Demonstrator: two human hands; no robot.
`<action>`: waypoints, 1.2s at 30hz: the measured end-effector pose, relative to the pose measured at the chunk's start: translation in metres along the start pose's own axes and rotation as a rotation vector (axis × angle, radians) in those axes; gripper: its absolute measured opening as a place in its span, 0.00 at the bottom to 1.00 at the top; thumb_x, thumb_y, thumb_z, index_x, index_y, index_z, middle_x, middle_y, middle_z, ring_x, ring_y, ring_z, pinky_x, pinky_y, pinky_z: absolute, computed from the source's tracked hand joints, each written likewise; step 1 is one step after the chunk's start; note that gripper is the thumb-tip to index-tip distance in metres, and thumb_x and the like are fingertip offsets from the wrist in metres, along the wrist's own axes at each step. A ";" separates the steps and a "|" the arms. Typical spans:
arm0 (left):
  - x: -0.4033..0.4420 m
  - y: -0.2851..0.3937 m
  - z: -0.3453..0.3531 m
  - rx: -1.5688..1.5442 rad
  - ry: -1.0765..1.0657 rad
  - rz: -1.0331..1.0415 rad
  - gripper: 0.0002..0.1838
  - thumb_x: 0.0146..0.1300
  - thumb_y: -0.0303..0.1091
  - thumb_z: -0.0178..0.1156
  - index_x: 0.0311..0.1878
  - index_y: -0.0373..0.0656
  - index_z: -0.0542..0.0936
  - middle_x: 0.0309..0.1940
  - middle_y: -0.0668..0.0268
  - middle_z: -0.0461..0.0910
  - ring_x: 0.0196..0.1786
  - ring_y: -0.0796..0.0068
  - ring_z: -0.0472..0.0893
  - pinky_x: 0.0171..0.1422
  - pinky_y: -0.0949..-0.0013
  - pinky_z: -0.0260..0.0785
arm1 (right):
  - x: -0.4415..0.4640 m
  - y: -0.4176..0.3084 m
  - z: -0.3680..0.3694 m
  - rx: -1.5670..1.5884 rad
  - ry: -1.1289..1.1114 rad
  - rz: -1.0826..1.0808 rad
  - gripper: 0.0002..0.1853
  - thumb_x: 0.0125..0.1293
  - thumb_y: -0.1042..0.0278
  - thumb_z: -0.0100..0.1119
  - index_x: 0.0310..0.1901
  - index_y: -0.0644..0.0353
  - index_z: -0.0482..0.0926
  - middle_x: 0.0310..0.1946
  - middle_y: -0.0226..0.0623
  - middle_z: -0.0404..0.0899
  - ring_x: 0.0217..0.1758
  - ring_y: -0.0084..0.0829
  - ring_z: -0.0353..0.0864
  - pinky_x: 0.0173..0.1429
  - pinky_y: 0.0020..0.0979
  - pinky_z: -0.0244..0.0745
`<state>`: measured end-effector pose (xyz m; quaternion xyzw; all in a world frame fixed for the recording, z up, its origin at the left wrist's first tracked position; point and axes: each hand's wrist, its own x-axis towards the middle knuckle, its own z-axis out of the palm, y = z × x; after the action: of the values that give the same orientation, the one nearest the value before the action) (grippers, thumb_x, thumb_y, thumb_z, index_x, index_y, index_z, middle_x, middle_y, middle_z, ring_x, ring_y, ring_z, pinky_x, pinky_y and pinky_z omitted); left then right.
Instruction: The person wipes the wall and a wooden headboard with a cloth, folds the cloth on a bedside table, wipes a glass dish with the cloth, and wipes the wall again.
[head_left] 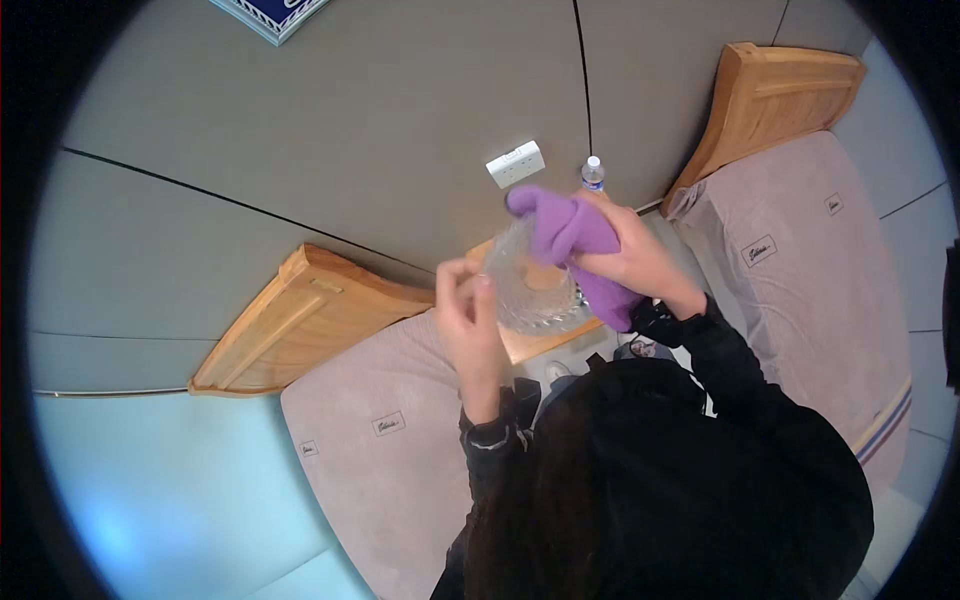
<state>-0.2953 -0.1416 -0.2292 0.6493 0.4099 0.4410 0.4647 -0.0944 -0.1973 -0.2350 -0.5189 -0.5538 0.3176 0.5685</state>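
Note:
A clear glass bowl (535, 300) with a ridged, fluted rim is held up in front of me, over a small wooden table (525, 346). Along its left edge, the curled fingers of my left hand (468, 320) grip the rim. My right hand (632, 255) is closed around a bunched purple cloth (575, 235), which lies against the bowl's upper right edge. One end of the cloth hangs down below my right wrist. The cloth covers part of the rim, and the tips of my right fingers are partly hidden in it.
A water bottle (593, 174) stands behind my right hand, near a white power socket (515, 164) by the wall. Beds with pink covers lie to the left (370, 400) and right (800, 260), each with a wooden headboard. A framed picture (270, 15) hangs at the upper left.

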 end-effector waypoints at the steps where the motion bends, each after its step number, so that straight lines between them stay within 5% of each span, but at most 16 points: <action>1: 0.000 0.000 0.004 0.075 -0.046 0.060 0.14 0.69 0.38 0.55 0.45 0.35 0.75 0.29 0.65 0.78 0.34 0.77 0.75 0.42 0.70 0.68 | 0.003 -0.003 -0.004 -0.089 -0.082 -0.017 0.18 0.56 0.70 0.63 0.49 0.60 0.74 0.39 0.36 0.80 0.43 0.27 0.81 0.49 0.32 0.73; 3: -0.005 0.000 0.014 0.225 -0.137 0.169 0.16 0.71 0.42 0.55 0.42 0.34 0.74 0.30 0.68 0.75 0.36 0.80 0.71 0.41 0.74 0.65 | 0.006 -0.013 -0.013 -0.264 -0.253 -0.043 0.19 0.56 0.69 0.64 0.50 0.61 0.74 0.37 0.37 0.80 0.42 0.28 0.81 0.48 0.32 0.73; 4: -0.007 0.005 0.013 0.171 -0.200 0.047 0.18 0.71 0.42 0.56 0.42 0.32 0.75 0.31 0.65 0.77 0.37 0.78 0.73 0.44 0.72 0.67 | 0.009 -0.016 -0.016 -0.267 -0.261 -0.019 0.23 0.52 0.70 0.65 0.51 0.61 0.73 0.39 0.37 0.80 0.44 0.29 0.81 0.50 0.32 0.73; 6: -0.012 0.001 0.018 0.092 -0.100 0.066 0.16 0.68 0.40 0.58 0.43 0.34 0.76 0.31 0.61 0.80 0.37 0.75 0.77 0.45 0.69 0.69 | 0.012 -0.019 -0.017 -0.270 -0.277 0.034 0.29 0.46 0.71 0.66 0.54 0.61 0.73 0.43 0.39 0.79 0.46 0.30 0.80 0.55 0.31 0.71; 11: -0.013 -0.004 0.037 -0.109 0.319 0.109 0.22 0.72 0.47 0.52 0.48 0.33 0.75 0.40 0.58 0.80 0.44 0.72 0.78 0.50 0.67 0.70 | -0.001 -0.021 0.031 0.291 0.290 0.016 0.24 0.56 0.75 0.64 0.55 0.61 0.70 0.45 0.35 0.78 0.48 0.26 0.79 0.52 0.30 0.73; 13: -0.012 -0.003 0.051 -0.326 0.481 0.055 0.28 0.74 0.54 0.46 0.49 0.32 0.74 0.43 0.59 0.80 0.46 0.70 0.78 0.52 0.69 0.69 | -0.020 -0.013 0.067 0.477 0.415 -0.020 0.21 0.59 0.75 0.61 0.54 0.62 0.70 0.48 0.33 0.75 0.57 0.25 0.72 0.62 0.30 0.66; 16: -0.017 -0.012 0.057 -0.518 0.426 0.096 0.27 0.75 0.52 0.45 0.50 0.31 0.74 0.44 0.58 0.80 0.47 0.69 0.79 0.53 0.68 0.70 | -0.025 0.003 0.070 0.190 0.445 -0.185 0.18 0.60 0.75 0.60 0.53 0.62 0.71 0.48 0.33 0.75 0.57 0.25 0.71 0.63 0.30 0.64; 18: -0.023 -0.017 0.044 -0.428 0.299 0.094 0.21 0.73 0.44 0.50 0.51 0.31 0.74 0.45 0.59 0.79 0.47 0.70 0.78 0.53 0.68 0.70 | -0.019 0.004 0.051 0.326 0.328 0.026 0.17 0.60 0.75 0.60 0.52 0.62 0.72 0.47 0.33 0.76 0.55 0.25 0.73 0.61 0.30 0.67; 20: -0.017 -0.018 0.012 -0.144 0.080 0.071 0.16 0.69 0.33 0.57 0.52 0.31 0.74 0.47 0.59 0.78 0.49 0.72 0.77 0.53 0.69 0.69 | -0.011 0.001 0.029 0.276 0.185 0.053 0.17 0.60 0.75 0.60 0.51 0.62 0.72 0.44 0.33 0.77 0.51 0.25 0.75 0.58 0.31 0.69; 23: -0.007 -0.010 0.011 -0.118 0.083 0.252 0.11 0.64 0.23 0.59 0.49 0.32 0.76 0.42 0.62 0.80 0.44 0.75 0.78 0.49 0.71 0.70 | 0.003 -0.012 0.006 -0.042 -0.005 -0.025 0.21 0.55 0.72 0.63 0.52 0.61 0.73 0.40 0.37 0.80 0.44 0.29 0.81 0.51 0.32 0.73; 26: -0.004 -0.001 0.004 0.093 -0.135 0.143 0.10 0.63 0.23 0.58 0.47 0.33 0.77 0.38 0.64 0.81 0.41 0.76 0.78 0.47 0.72 0.70 | 0.014 -0.035 -0.010 -0.299 -0.273 -0.028 0.26 0.51 0.72 0.64 0.54 0.62 0.73 0.43 0.37 0.80 0.45 0.27 0.80 0.54 0.32 0.72; 28: -0.006 -0.009 0.005 0.073 -0.077 0.168 0.10 0.64 0.24 0.58 0.48 0.33 0.77 0.39 0.64 0.81 0.42 0.76 0.78 0.48 0.72 0.70 | 0.016 -0.047 -0.010 -0.377 -0.356 -0.009 0.27 0.49 0.73 0.64 0.54 0.61 0.73 0.42 0.37 0.81 0.44 0.27 0.80 0.54 0.32 0.72; 31: -0.008 -0.001 0.020 -0.050 0.134 0.129 0.10 0.65 0.26 0.59 0.48 0.34 0.77 0.40 0.64 0.81 0.44 0.76 0.78 0.50 0.71 0.69 | 0.010 -0.029 0.011 -0.074 0.031 -0.104 0.26 0.51 0.72 0.65 0.54 0.57 0.72 0.40 0.42 0.82 0.43 0.36 0.84 0.49 0.34 0.75; 34: -0.010 -0.006 0.038 -0.280 0.373 -0.004 0.11 0.67 0.30 0.60 0.49 0.35 0.77 0.42 0.63 0.80 0.45 0.76 0.78 0.52 0.70 0.68 | -0.013 -0.014 0.053 0.357 0.363 -0.001 0.27 0.56 0.75 0.63 0.58 0.62 0.67 0.48 0.36 0.74 0.53 0.26 0.74 0.58 0.31 0.70; 36: -0.012 -0.009 0.044 -0.366 0.442 -0.020 0.12 0.68 0.32 0.60 0.49 0.35 0.77 0.43 0.63 0.80 0.46 0.75 0.78 0.53 0.70 0.68 | -0.024 -0.005 0.073 0.327 0.453 -0.035 0.26 0.58 0.75 0.62 0.58 0.61 0.67 0.48 0.35 0.75 0.52 0.26 0.74 0.58 0.31 0.69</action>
<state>-0.2574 -0.1611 -0.2480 0.4389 0.4213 0.6337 0.4778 -0.1702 -0.2040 -0.2483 -0.4684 -0.3630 0.2689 0.7593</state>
